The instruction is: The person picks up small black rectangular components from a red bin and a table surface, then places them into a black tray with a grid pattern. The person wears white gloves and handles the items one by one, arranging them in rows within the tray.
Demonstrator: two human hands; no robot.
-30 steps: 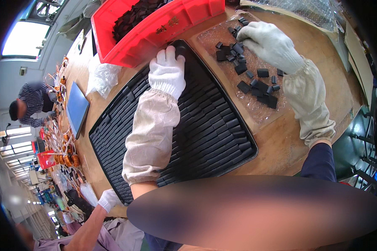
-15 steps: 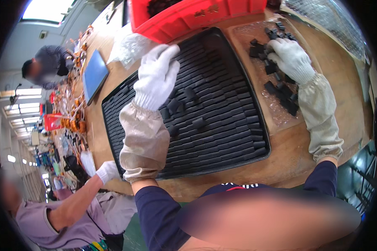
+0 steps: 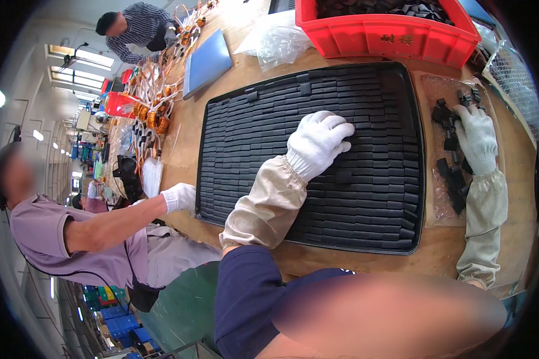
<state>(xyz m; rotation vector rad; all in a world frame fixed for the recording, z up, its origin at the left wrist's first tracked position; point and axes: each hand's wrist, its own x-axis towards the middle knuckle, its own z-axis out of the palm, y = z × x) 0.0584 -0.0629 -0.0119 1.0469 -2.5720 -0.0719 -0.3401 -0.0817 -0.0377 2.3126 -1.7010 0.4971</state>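
A large black tray [image 3: 233,113] filled with rows of small black blocks lies on the wooden table. My left hand [image 3: 318,141], in a white glove and beige sleeve cover, rests flat on the blocks near the tray's middle, fingers spread. To the right of the tray, my right hand [image 3: 477,136], gloved too, lies palm down on a pile of loose black blocks [image 3: 453,182] on a clear plastic sheet. Whether it grips any block cannot be seen.
A red bin [image 3: 389,37] of black parts stands behind the tray, with a clear plastic bag [image 3: 278,43] and a blue board [image 3: 206,63] to its left. A seated person's gloved hand [image 3: 179,196] reaches the tray's left edge. Copper coils [image 3: 153,113] lie farther left.
The view has swung so the tray sits more centred. My left hand slid from the tray's far left toward its middle. My right hand stays on the loose blocks.
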